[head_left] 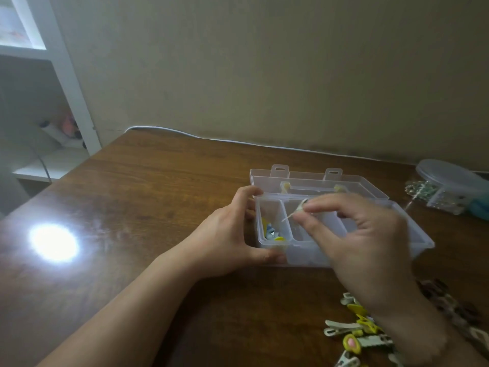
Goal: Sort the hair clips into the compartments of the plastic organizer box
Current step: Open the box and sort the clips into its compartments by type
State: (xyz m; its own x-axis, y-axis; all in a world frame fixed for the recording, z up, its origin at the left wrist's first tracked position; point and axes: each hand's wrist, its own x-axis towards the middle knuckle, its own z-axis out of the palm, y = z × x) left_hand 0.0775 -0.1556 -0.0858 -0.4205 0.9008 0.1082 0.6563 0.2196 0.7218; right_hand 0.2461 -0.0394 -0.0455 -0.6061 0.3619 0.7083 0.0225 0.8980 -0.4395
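The clear plastic organizer box [272, 244] sits open on the wooden table, its lid [317, 181] lying flat behind it. My left hand [227, 234] grips the box's left end, fingers at the back corner and thumb at the front. My right hand [360, 234] hovers over the middle compartments and pinches a small pale hair clip [297, 209] between thumb and fingers. The leftmost compartment holds a few yellow and blue clips [272, 231]. A loose pile of white and yellow hair clips [354, 332] lies near the front right, partly hidden by my right wrist.
A round clear container with a lid [449, 181] stands at the far right with sparkly items and something teal beside it. Brown clips [447, 303] lie right of my wrist. A bright light glare [54, 242] marks the table's left. White shelving [53, 102] stands beyond the left edge.
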